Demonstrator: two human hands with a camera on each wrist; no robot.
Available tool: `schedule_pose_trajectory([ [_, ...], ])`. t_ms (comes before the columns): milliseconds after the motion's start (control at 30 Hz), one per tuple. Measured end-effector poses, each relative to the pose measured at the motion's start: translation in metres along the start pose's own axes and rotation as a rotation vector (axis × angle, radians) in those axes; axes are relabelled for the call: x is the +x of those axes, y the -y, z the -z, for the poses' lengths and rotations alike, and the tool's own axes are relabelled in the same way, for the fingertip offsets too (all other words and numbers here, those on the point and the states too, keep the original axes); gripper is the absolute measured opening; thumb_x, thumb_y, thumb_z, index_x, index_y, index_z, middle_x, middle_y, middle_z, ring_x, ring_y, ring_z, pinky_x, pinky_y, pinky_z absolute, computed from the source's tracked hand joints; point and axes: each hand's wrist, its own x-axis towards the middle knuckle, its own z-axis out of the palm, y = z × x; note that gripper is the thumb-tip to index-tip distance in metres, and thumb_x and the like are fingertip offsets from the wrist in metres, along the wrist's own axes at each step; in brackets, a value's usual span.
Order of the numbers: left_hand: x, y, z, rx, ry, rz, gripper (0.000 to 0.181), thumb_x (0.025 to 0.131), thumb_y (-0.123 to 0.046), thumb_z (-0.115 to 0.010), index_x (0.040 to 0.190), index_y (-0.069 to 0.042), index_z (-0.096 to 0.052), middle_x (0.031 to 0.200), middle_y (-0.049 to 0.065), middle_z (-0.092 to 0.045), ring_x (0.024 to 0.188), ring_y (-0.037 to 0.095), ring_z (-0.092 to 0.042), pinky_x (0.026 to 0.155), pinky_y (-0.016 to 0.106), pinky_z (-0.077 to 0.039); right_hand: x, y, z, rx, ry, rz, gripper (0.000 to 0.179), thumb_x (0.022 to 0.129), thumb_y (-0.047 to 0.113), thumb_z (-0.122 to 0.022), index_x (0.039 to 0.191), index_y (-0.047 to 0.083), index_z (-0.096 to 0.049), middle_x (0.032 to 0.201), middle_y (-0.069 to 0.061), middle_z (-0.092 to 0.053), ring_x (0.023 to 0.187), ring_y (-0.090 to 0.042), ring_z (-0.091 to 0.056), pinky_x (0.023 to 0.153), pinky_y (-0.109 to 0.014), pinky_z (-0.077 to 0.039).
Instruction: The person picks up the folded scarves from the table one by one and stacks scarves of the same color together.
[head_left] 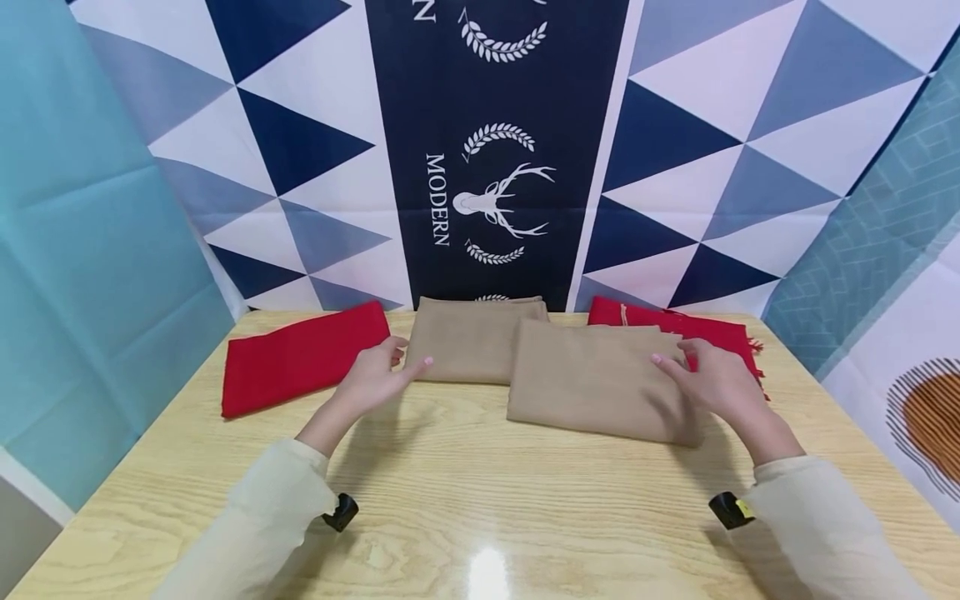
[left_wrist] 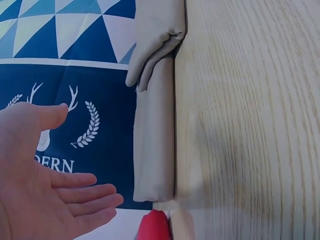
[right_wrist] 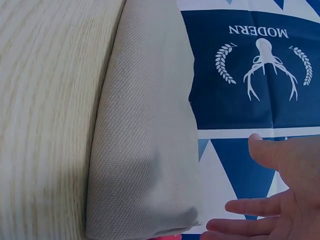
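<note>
Two folded beige cloths lie on the table, the right one point(head_left: 592, 375) nearer to me and overlapping the right end of the left one point(head_left: 465, 342). My left hand point(head_left: 371, 375) hovers at the left end of the farther cloth, thumb and fingers spread apart. In the left wrist view that hand point(left_wrist: 55, 195) grips nothing. Over the right end of the nearer cloth is my right hand point(head_left: 716, 379), its thumb held away from the fingers. The right wrist view shows this hand point(right_wrist: 280, 190) beside the twill-textured cloth point(right_wrist: 145, 110), holding nothing.
A folded red cloth point(head_left: 300, 358) lies at the left, beside my left hand. Behind the right beige cloth, partly covered, is a folded red scarf point(head_left: 720, 333) with fringed ends. A patterned curtain point(head_left: 495, 167) hangs at the back edge of the wooden table point(head_left: 450, 492).
</note>
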Motion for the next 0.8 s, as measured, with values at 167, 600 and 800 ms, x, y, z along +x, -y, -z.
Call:
schedule_pose_trajectory([
  [167, 0.001, -0.003, 0.000, -0.026, -0.005, 0.017, 0.069, 0.090, -0.049, -0.055, 0.137, -0.001, -0.045, 0.135, 0.021, -0.055, 0.124, 0.036, -0.055, 0.099, 0.050, -0.049, 0.003, -0.004, -0.001, 0.027, 0.010, -0.017, 0.088, 0.091, 0.059, -0.050, 0.139, -0.013, -0.033, 0.130, -0.037, -0.046, 0.115, -0.052, -0.048, 0.094, -0.063, -0.045],
  [600, 0.007, -0.006, -0.007, -0.071, 0.017, 0.031, 0.070, 0.089, -0.052, -0.056, 0.139, -0.004, -0.045, 0.133, 0.018, -0.057, 0.121, 0.032, -0.057, 0.098, 0.049, -0.050, 0.002, -0.013, -0.002, 0.016, 0.027, -0.012, 0.088, 0.089, 0.055, -0.058, 0.136, -0.016, -0.035, 0.129, -0.039, -0.045, 0.115, -0.054, -0.046, 0.091, -0.062, -0.047],
  [800, 0.009, -0.007, -0.008, -0.094, 0.031, 0.030, 0.070, 0.089, -0.053, -0.056, 0.139, -0.005, -0.045, 0.134, 0.016, -0.057, 0.122, 0.031, -0.056, 0.099, 0.048, -0.049, 0.003, -0.015, -0.002, 0.009, 0.033, -0.016, 0.087, 0.090, 0.054, -0.057, 0.135, -0.017, -0.036, 0.127, -0.040, -0.045, 0.113, -0.054, -0.046, 0.091, -0.061, -0.047],
])
